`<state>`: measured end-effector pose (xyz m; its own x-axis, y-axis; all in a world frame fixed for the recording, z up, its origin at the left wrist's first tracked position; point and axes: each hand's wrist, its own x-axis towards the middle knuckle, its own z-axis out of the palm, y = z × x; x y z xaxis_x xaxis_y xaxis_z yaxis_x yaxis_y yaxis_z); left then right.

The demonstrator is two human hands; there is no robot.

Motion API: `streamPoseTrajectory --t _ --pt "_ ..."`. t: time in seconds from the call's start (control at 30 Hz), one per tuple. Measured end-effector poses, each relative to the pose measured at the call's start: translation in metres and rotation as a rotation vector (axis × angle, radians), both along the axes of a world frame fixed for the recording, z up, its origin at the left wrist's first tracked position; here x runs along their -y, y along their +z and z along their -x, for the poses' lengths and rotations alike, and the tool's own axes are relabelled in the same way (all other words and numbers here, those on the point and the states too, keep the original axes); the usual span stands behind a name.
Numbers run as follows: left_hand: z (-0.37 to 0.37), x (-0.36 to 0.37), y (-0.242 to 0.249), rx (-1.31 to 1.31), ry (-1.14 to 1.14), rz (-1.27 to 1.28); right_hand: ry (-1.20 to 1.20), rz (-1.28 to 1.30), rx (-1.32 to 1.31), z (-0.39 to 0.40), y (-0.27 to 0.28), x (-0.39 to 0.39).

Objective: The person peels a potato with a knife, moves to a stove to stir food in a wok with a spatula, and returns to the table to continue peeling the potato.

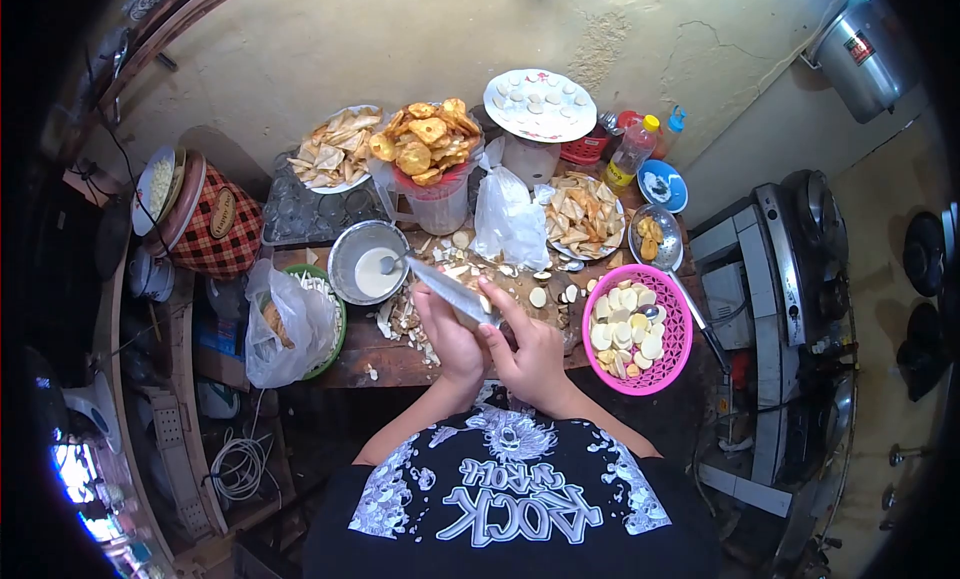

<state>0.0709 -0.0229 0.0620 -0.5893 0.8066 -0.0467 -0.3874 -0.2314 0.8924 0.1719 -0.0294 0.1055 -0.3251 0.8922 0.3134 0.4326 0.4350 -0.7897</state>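
1. My right hand is clamped on the knife, its blade angled across my left hand
2. My left hand sits partly behind the blade; I cannot tell its grip
3. Pink basket with pale slices: on the desk, right of both hands

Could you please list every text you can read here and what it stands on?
"ROCK", with seemingly "N ROLL", upside down, on the black shirt.
"Happy", the rest unclear, on the checked container.
Too small or blurred: writing on the yellow-capped bottle and steel pot.
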Motion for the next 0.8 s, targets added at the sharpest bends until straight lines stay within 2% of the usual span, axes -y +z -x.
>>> streamPoseTrajectory --t 0.03,0.13,0.23,0.3,0.4,0.57,0.67,0.73,0.8 --pt "-0.004 0.001 0.0 0.023 -0.013 -0.026 -0.002 -0.016 -0.006 0.0 0.0 -0.002" --pt "-0.007 -0.001 0.007 0.387 -0.067 -0.081 0.026 -0.02 -0.077 -0.003 -0.002 -0.005" --pt "0.004 -0.003 -0.003 0.528 -0.184 -0.056 0.086 0.092 -0.041 -0.014 -0.001 -0.005" --pt "0.011 -0.006 -0.005 0.619 -0.275 -0.001 0.107 -0.004 -0.014 -0.018 -0.002 -0.008" --pt "0.012 -0.003 -0.006 0.545 -0.376 0.003 0.126 -0.111 0.047 -0.023 -0.006 -0.011" --pt "0.013 -0.003 0.002 0.491 -0.387 -0.017 0.125 -0.191 0.148 -0.025 -0.001 -0.012" --pt "0.012 -0.007 0.0 0.387 -0.345 -0.022 0.074 -0.186 0.088 -0.021 -0.014 -0.012" --pt "0.006 -0.006 0.005 0.271 -0.254 0.04 0.05 0.016 -0.125 -0.019 -0.027 -0.014" --pt "0.007 -0.009 0.007 0.332 -0.284 0.039 0.063 0.224 -0.339 -0.017 -0.039 -0.013"
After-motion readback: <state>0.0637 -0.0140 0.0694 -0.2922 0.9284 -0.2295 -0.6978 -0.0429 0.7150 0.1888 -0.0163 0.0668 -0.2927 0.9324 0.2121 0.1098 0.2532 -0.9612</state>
